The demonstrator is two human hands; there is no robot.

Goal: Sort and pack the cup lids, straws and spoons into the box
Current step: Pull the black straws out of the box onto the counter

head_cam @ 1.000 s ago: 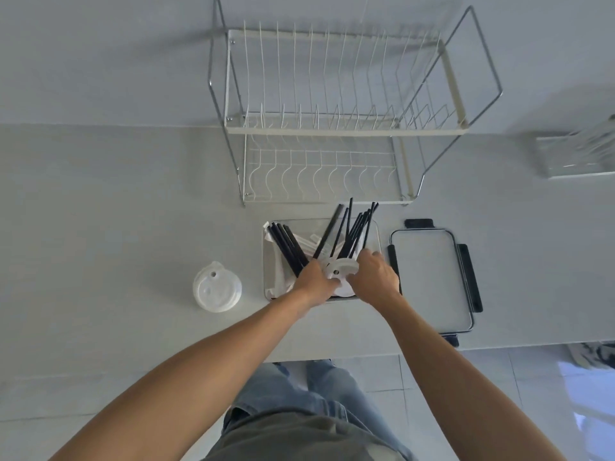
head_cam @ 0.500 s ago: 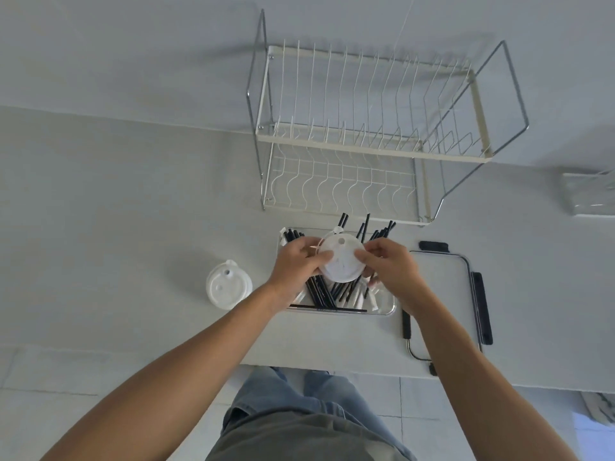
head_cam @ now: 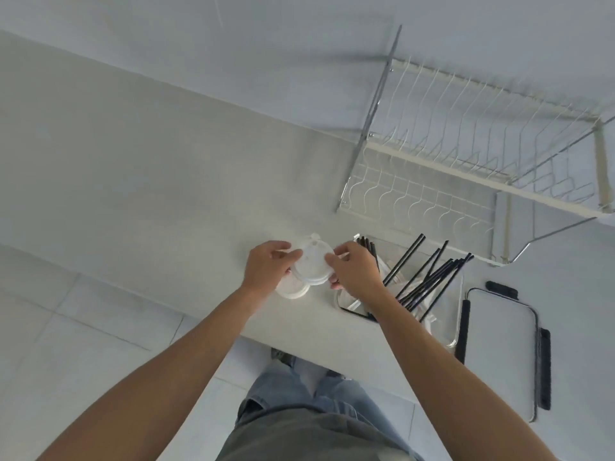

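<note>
Both my hands hold a small stack of white cup lids (head_cam: 312, 262) above the counter, left of the clear box (head_cam: 456, 337). My left hand (head_cam: 268, 267) grips the stack's left edge and my right hand (head_cam: 354, 271) pinches its right edge. Just below them another stack of white lids (head_cam: 293, 291) lies on the counter, partly hidden by my left hand. Several black straws (head_cam: 429, 277) stick out of the clear box, and pale spoons lie among them, hard to make out.
A white wire dish rack (head_cam: 466, 161) stands behind the box against the wall. The box's lid with black clips (head_cam: 499, 354) lies on the counter to the right. The counter's front edge (head_cam: 299, 344) runs just below my hands, with tiled floor beneath.
My hands carried the lids out of the box and leftward to above the lid stack on the counter. The camera swung left, so the box and rack now sit at the right.
</note>
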